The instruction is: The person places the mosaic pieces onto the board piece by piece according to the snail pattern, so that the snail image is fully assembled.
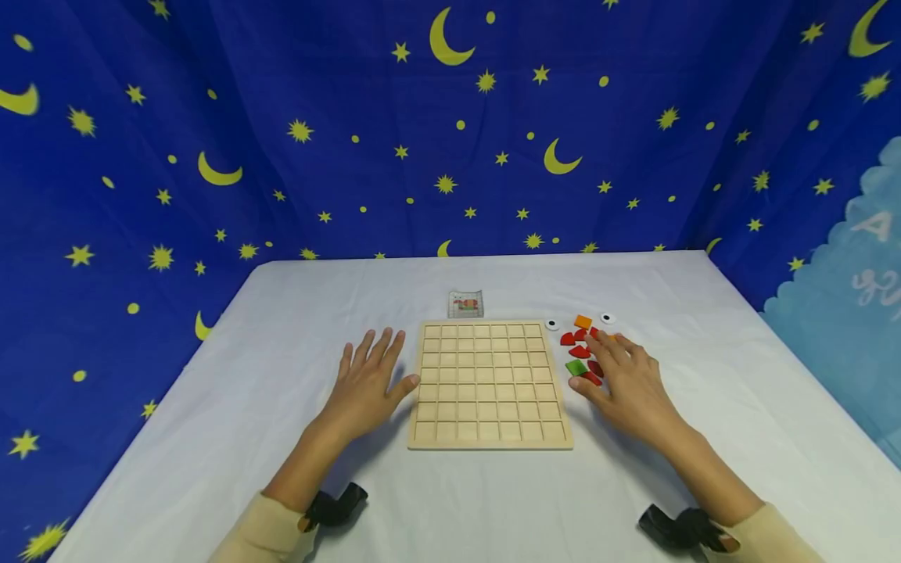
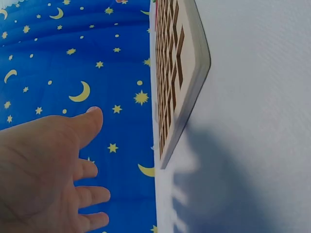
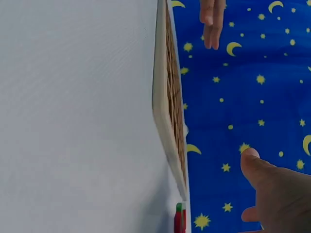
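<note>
A square wooden grid board (image 1: 489,383) lies on the white table with its compartments bare. Beside its left edge is my left hand (image 1: 366,395), fingers spread and holding nothing. The left wrist view shows this hand (image 2: 43,174) raised above the table, its shadow falling below. To the right of the board, my right hand (image 1: 629,391) hovers with extended fingers over a small pile of coloured pieces. Red pieces (image 1: 579,352), a green piece (image 1: 576,367) and an orange square (image 1: 583,321) show there; the fingers hide part of the pile.
Two white discs with black dots, one near the board's corner (image 1: 552,325) and another disc (image 1: 607,318) farther right, lie behind the pile. Behind the board is a small picture card (image 1: 466,304). A blue curtain (image 1: 380,94) with moons and stars borders the table's far edge.
</note>
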The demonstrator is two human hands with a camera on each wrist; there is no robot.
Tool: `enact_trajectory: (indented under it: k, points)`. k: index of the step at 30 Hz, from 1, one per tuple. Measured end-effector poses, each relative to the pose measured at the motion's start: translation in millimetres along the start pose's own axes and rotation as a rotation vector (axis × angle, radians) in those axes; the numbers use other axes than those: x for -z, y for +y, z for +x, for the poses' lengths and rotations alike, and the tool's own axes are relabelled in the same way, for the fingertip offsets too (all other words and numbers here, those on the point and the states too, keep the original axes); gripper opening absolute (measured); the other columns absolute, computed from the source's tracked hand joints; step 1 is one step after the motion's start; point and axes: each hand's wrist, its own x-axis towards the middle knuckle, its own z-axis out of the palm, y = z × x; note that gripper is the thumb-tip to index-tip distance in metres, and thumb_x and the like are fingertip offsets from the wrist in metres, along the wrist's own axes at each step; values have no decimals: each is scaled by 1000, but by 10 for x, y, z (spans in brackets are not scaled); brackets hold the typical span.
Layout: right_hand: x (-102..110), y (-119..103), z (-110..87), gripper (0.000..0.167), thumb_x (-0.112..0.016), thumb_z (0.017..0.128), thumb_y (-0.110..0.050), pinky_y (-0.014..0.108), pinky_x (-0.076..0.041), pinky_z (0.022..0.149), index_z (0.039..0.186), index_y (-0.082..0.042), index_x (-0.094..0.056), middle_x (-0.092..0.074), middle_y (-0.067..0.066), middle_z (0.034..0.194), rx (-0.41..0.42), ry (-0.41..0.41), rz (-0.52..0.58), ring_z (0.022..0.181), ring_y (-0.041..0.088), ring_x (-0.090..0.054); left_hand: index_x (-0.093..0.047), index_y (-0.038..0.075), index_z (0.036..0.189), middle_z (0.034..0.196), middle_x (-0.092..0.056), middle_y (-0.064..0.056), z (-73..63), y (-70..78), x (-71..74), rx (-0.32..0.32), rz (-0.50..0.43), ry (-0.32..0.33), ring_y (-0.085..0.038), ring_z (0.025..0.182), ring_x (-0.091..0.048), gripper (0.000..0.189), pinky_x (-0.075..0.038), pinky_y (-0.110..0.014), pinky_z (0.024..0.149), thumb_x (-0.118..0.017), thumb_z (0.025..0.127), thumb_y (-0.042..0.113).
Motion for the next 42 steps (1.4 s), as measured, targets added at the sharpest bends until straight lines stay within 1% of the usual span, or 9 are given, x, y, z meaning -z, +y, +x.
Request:
enact_trajectory:
  k: [6, 11, 13, 17, 21, 25, 33, 37, 42]
  points:
    - [-9, 100, -4, 71, -65, 86, -43, 62, -24, 100, 139, -4, -42, -46, 23, 138, -3, 40, 80, 127, 47, -31, -24, 11, 150, 156, -25, -17, 38, -35, -6, -25, -33, 22, -39, 146, -14, 71, -7, -62, 115, -49, 95, 47]
    - [-26, 180, -1, 66, -68, 84, -41, 58, -27, 94, 134, -3, -48, -53, 24, 126, 0, 75, 112, 118, 43, -37, -27, 11, 149, 155, -28, -15, 51, -69, -19, -35, -73, 27, -39, 145, -17, 70, -11, -62, 115, -52, 94, 46]
    - [-23, 206, 0, 65, -69, 83, -40, 56, -28, 93, 132, -2, -51, -55, 24, 123, -2, 84, 115, 115, 42, -38, -29, 10, 149, 154, -30, -16, 57, -86, -30, -44, -83, 36, -39, 145, -19, 69, -13, -63, 114, -53, 94, 45]
    - [-11, 252, 0, 62, -72, 82, -37, 55, -29, 92, 129, -1, -54, -56, 24, 121, -12, 83, 115, 112, 42, -38, -31, 10, 148, 152, -33, -17, 77, -122, -51, -65, -91, 57, -41, 143, -22, 69, -17, -63, 112, -56, 92, 42]
    - [-10, 296, 8, 56, -72, 83, -31, 54, -30, 89, 127, -2, -55, -56, 26, 121, -36, 75, 106, 109, 42, -39, -31, 11, 148, 152, -33, -16, 98, -148, -67, -72, -104, 59, -41, 143, -23, 69, -18, -62, 112, -58, 91, 41]
    - [-21, 348, 16, 51, -71, 84, -28, 55, -31, 88, 126, -2, -57, -55, 27, 122, -63, 71, 112, 107, 41, -40, -31, 11, 148, 153, -33, -15, 112, -165, -81, -72, -129, 48, -40, 143, -23, 70, -20, -61, 112, -61, 90, 39]
    - [-44, 403, 56, 48, -72, 83, -26, 53, -32, 86, 120, 1, -61, -57, 26, 115, -90, 94, 138, 105, 40, -40, -32, 11, 148, 151, -36, -14, 142, -187, -102, -83, -171, 26, -39, 142, -25, 70, -23, -61, 111, -63, 90, 36]
    - [-66, 430, 108, 46, -73, 82, -25, 52, -32, 85, 119, 0, -62, -58, 26, 113, -95, 101, 145, 103, 39, -40, -34, 12, 147, 150, -38, -13, 156, -196, -108, -72, -191, 7, -39, 142, -26, 69, -23, -60, 111, -63, 89, 35]
    - [-96, 482, 194, 43, -71, 84, -24, 53, -32, 85, 119, -1, -63, -57, 26, 115, -120, 87, 143, 104, 40, -39, -37, 13, 145, 149, -40, -13, 173, -210, -122, -67, -200, -8, -39, 141, -28, 66, -22, -59, 112, -63, 89, 35]
